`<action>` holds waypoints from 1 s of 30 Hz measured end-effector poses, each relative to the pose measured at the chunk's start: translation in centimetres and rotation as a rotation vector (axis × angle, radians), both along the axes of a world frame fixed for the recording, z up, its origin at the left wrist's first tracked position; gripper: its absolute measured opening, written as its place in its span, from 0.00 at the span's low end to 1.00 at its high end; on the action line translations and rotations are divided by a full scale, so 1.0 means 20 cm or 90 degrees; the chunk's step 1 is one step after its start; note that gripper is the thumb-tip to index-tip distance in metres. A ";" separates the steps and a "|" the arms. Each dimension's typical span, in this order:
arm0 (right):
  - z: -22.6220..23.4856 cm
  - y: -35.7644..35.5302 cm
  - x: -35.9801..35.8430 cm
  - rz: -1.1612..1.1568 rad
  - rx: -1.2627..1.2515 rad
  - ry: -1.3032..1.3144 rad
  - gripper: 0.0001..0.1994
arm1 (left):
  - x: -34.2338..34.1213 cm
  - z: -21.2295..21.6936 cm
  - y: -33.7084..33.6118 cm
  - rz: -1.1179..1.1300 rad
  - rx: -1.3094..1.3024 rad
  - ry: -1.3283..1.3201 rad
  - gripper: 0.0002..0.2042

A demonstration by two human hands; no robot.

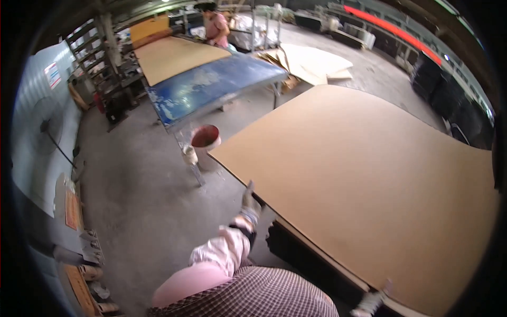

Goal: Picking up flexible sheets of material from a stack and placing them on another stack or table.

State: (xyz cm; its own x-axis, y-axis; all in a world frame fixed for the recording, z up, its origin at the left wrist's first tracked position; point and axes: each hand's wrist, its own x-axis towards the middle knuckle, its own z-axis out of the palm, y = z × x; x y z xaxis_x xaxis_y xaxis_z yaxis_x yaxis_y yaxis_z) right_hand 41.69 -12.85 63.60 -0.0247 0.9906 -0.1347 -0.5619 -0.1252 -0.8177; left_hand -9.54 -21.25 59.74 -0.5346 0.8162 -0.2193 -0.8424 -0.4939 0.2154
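1. We are standing beside a big, thin brown board (364, 195). It is lying flat on top of a dark stack, filling most of the right side of the view.
2. We are thinking the board is wide and bendy, and maybe heavy for its thinness. It could sag or flop if we lift it by one spot. The edges look like the best place to hold it, with our hands far apart.
3. Our left hand (250, 199) is wearing a grey glove. It is touching the near left edge of the board. The fingers are pointing up and look a little apart, but we cannot tell if they are gripping.
4. Our right hand (374, 302) is wearing a white glove. It is sitting at the bottom edge of the board. It is too small to tell if it is squeezing.
5. A red bucket (205, 141) is standing near the board's far corner, beside a blue table (211, 87). Another person (215, 26) is working far away.
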 end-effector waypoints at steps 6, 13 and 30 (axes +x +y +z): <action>-0.36 0.20 0.09 -0.183 -0.343 -0.019 0.21 | 0.37 -0.33 0.20 -0.107 -0.134 0.124 0.20; -0.70 0.23 0.62 -0.270 -0.378 -0.167 0.21 | 0.06 -0.64 0.13 0.004 -0.415 -0.006 0.23; -1.17 0.29 0.71 -0.250 -0.404 -0.134 0.23 | 0.36 -1.12 0.37 -0.197 -0.582 0.038 0.17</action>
State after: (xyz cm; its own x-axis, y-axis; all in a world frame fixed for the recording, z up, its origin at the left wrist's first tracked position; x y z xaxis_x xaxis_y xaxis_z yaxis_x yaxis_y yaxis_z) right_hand 55.96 -7.12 40.26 0.4012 0.6535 -0.6419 -0.5029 -0.4286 -0.7506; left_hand -2.28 -13.91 37.30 -0.3547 0.4508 -0.8192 -0.8826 0.1278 0.4525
